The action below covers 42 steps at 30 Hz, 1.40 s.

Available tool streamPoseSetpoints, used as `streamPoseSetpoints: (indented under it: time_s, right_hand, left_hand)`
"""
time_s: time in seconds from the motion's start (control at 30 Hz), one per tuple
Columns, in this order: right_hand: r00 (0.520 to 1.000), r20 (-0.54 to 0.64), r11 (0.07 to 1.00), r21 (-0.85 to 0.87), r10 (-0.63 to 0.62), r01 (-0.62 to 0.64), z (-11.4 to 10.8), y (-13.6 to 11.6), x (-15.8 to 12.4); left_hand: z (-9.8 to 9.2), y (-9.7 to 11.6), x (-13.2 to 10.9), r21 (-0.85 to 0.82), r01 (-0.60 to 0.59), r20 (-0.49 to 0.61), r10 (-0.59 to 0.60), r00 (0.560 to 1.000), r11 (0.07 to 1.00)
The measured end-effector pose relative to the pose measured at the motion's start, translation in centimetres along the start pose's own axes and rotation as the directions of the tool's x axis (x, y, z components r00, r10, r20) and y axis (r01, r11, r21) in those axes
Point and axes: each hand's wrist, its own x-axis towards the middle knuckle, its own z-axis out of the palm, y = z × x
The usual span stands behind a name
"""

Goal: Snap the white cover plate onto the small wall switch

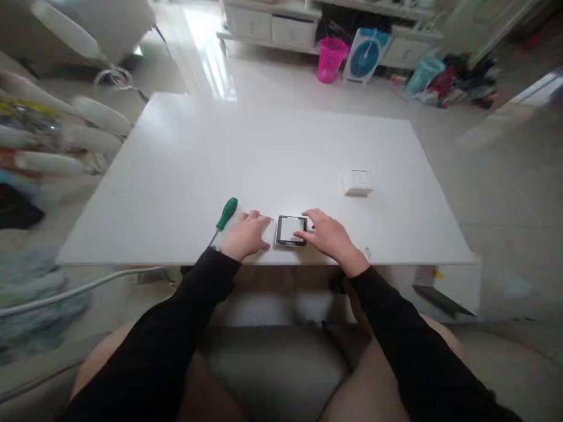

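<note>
A square wall switch panel [288,226] with a white face and dark border lies near the table's front edge. My right hand [331,235] reaches it from the right. Its thumb lies across the face and its forefinger is at the upper right corner, gripping that side. To the left of the panel is my left hand [247,234], its fingers and thumb apart, beside a pale edge too faint to make out. A green-handled screwdriver [227,212] lies just left of that hand, its shaft partly hidden by my wrist. A white socket box [358,183] stands farther back on the right.
The white table [272,146] has its front edge close to my body. A small clear item [368,253] sits by my right wrist. Beyond the table are a pink basket [331,60] and a blue-and-white fan [364,55]. White chairs [101,114] stand at left.
</note>
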Motion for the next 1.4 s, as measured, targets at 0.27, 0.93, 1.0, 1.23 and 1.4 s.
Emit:
streamPoseSetpoints:
  time_s: [0.27,0.93,1.0,1.23,1.4]
  right_hand:
    - [0.991,-0.133,1.000,0.000,0.025,-0.025,-0.6,0.6,0.3]
    - [0.867,-0.359,0.867,0.229,-0.347,0.442,-0.2,-1.2,0.0]
    - [0.829,-0.365,0.805,0.266,-0.424,0.530,-0.3,-1.4,-0.1]
    - [0.783,-0.358,0.760,0.241,-0.509,0.604,-0.3,-1.0,-0.1]
    - [0.837,-0.303,0.845,0.147,-0.456,0.514,-0.7,-0.1,0.1]
  left_hand:
    - [-0.2,0.6,0.0,-0.083,0.074,-0.004,-0.075,0.997,0.994]
    - [-5.0,2.4,-1.0,-0.946,0.105,0.107,0.010,0.994,-0.307]
    - [-4.5,3.0,-0.9,-0.944,0.115,0.103,0.055,0.993,-0.309]
    - [-3.5,3.9,-0.5,-0.954,0.103,0.088,0.063,0.994,-0.281]
    - [-3.3,2.8,0.2,-0.999,0.024,0.025,-0.052,0.998,-0.029]
